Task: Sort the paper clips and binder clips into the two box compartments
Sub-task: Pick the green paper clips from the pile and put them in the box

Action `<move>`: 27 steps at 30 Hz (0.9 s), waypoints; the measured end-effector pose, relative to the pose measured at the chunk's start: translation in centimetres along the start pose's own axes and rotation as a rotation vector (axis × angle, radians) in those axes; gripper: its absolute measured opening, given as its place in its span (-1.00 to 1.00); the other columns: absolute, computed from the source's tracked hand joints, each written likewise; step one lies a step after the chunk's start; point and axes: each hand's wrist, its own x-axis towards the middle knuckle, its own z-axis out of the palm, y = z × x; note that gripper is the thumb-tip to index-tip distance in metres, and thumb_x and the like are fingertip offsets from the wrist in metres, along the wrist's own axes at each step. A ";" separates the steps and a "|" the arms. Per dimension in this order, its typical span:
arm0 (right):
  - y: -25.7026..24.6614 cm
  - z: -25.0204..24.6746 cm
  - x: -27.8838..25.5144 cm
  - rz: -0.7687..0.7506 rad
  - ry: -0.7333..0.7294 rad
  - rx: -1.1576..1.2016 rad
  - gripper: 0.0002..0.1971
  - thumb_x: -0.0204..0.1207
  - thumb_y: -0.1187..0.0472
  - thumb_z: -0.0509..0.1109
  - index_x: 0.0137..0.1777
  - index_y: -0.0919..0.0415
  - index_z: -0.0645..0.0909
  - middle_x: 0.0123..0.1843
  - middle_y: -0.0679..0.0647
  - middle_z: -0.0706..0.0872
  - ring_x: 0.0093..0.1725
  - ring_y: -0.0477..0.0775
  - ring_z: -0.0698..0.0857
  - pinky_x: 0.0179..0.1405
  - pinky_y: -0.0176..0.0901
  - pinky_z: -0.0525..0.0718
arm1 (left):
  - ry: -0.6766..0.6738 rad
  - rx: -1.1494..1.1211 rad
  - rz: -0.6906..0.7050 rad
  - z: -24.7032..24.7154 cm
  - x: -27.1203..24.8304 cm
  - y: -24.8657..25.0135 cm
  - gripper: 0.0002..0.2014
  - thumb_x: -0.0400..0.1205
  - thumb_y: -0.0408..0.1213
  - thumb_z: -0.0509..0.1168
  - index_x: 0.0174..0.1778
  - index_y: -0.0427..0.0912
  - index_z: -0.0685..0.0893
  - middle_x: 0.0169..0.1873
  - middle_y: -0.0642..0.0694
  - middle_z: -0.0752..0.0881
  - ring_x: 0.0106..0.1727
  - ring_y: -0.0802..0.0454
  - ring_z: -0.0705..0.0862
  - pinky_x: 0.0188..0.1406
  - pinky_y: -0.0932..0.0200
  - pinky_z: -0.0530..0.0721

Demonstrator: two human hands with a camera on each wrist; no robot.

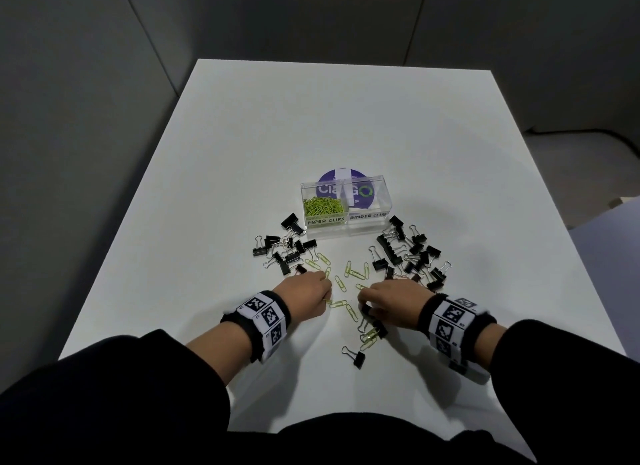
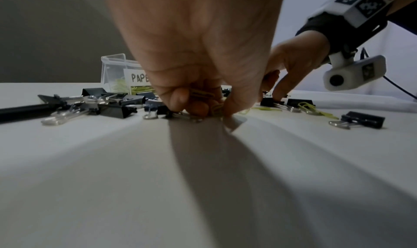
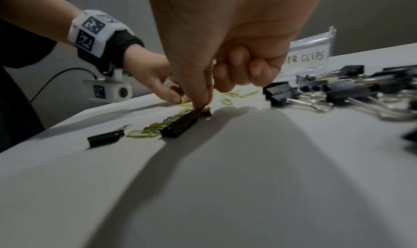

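Head view: item, green paper clips (image 1: 349,274), loose lot, scattered flat on the white bench (image 1: 242,146) between and just ahead of the two grips. Left hand (image 1: 306,291), grip curled down to the bench surface; the left wrist view shows several green clips gathered inside the bent fingers (image 2: 180,98), fingertips touching the bench. Right hand (image 1: 393,300), grip pinched thumb to forefinger at the bench; the right wrist view shows the tips closing at the end of a black binder clip (image 3: 180,125), with a green clip tucked in the curled fingers above; which of the two it is picking cannot be told. Near side of the right grip: a small mixed cluster of green clips and black binders, one lone binder clip (image 1: 356,357) nearest the person. Beyond the grips: clear two-compartment box (image 1: 346,234), labelled PAPER CLIPS and BINDER CLIPS. Paper-clip compartment (image 1: 323,206), beyond the left grip, holds a heap of green clips; binder-clip compartment (image 1: 369,201) appears to hold none. Binder clips in two heaps, one outboard of each grip: left heap (image 1: 284,250), right heap (image 1: 412,253). Progress, judged: paper clips more than half sorted, a dozen or so left; binder clips not yet begun.
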 end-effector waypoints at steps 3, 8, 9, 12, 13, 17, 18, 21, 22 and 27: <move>1.1 -0.1 -0.7 0.074 0.025 0.079 -0.74 0.62 0.12 0.19 0.27 0.13 0.45 0.16 0.08 0.67 0.13 0.13 0.64 0.00 -0.08 0.58 | 0.019 -0.074 0.036 0.3 -0.2 -0.4 -0.83 0.59 -0.37 0.13 0.00 -0.30 0.58 0.04 -0.20 0.57 0.05 -0.13 0.56 -0.08 0.11 0.49; 1.3 -0.4 -2.3 0.052 0.130 0.058 -0.67 0.64 0.01 0.14 0.32 0.13 0.42 0.21 0.05 0.65 0.14 0.10 0.64 -0.04 -0.15 0.52 | 0.015 -0.184 0.008 -0.4 -0.2 -0.7 -0.86 0.61 -0.34 0.15 0.00 -0.27 0.56 0.03 -0.17 0.66 -0.04 -0.06 0.57 -0.13 0.25 0.42; 1.0 -0.2 -2.5 0.013 0.112 0.059 -0.64 0.61 -0.03 0.16 0.32 0.12 0.42 0.20 0.04 0.65 0.14 0.10 0.64 -0.04 -0.15 0.53 | 0.006 -0.188 0.002 -0.5 -0.2 -0.7 -0.86 0.62 -0.33 0.14 0.02 -0.25 0.56 0.04 -0.16 0.67 -0.07 -0.04 0.56 -0.13 0.23 0.44; 0.5 0.7 -2.8 -0.024 -0.036 0.059 -0.56 0.50 -0.10 0.30 0.29 0.10 0.41 0.21 0.03 0.63 0.16 0.12 0.62 0.03 -0.08 0.57 | -0.017 -0.202 0.002 -0.6 0.0 -0.4 -0.75 0.67 -0.32 0.09 0.22 -0.19 0.55 0.17 -0.13 0.66 0.13 -0.09 0.62 0.07 0.15 0.54; 0.4 0.9 -2.8 -0.002 -0.062 0.061 -0.54 0.47 -0.10 0.33 0.28 0.11 0.41 0.21 0.03 0.63 0.15 0.13 0.62 0.04 -0.07 0.58 | -0.016 -0.209 0.005 -0.5 0.1 -0.3 -0.71 0.68 -0.33 0.06 0.29 -0.17 0.53 0.22 -0.12 0.64 0.21 -0.09 0.61 0.15 0.13 0.53; 0.5 1.5 -2.9 0.104 -0.068 0.076 -0.59 0.48 -0.04 0.33 0.22 0.17 0.43 0.17 0.09 0.66 0.09 0.19 0.65 -0.01 -0.03 0.60 | 0.005 -0.249 -0.014 -0.3 0.3 0.2 -0.71 0.68 -0.35 0.06 0.24 -0.20 0.58 0.23 -0.13 0.64 0.22 -0.06 0.60 0.18 0.15 0.52; 0.5 1.5 -2.9 0.107 -0.057 0.077 -0.60 0.48 -0.04 0.32 0.22 0.18 0.43 0.17 0.09 0.67 0.09 0.20 0.66 -0.02 -0.03 0.60 | 0.011 -0.262 -0.025 -0.3 0.4 0.3 -0.73 0.67 -0.35 0.06 0.20 -0.22 0.58 0.19 -0.13 0.66 0.15 -0.05 0.61 0.10 0.18 0.52; 0.8 0.6 -2.8 0.086 0.042 0.062 -0.59 0.52 -0.03 0.30 0.26 0.17 0.43 0.21 0.07 0.66 0.14 0.16 0.65 0.00 -0.08 0.57 | 0.027 -0.309 -0.045 -0.4 0.5 0.7 -0.85 0.65 -0.34 0.07 -0.02 -0.22 0.54 -0.10 -0.11 0.61 -0.13 0.00 0.52 -0.17 0.21 0.42; 0.9 0.2 -2.7 0.076 0.085 0.051 -0.59 0.53 -0.03 0.30 0.29 0.17 0.42 0.23 0.05 0.66 0.16 0.14 0.65 0.00 -0.11 0.55 | 0.029 -0.332 -0.055 -0.3 0.5 0.7 -0.89 0.65 -0.32 0.07 -0.10 -0.20 0.50 -0.18 -0.07 0.57 -0.18 0.00 0.49 -0.25 0.20 0.39; 1.4 -0.7 -2.4 0.150 0.189 0.037 -0.62 0.55 -0.02 0.29 0.28 0.14 0.42 0.18 0.03 0.69 0.13 0.11 0.66 -0.09 -0.20 0.48 | 0.016 -0.270 -0.099 0.0 0.7 0.7 -0.75 0.70 -0.08 0.11 -0.18 -0.17 0.40 -0.39 0.06 0.42 -0.31 0.04 0.42 -0.38 0.20 0.33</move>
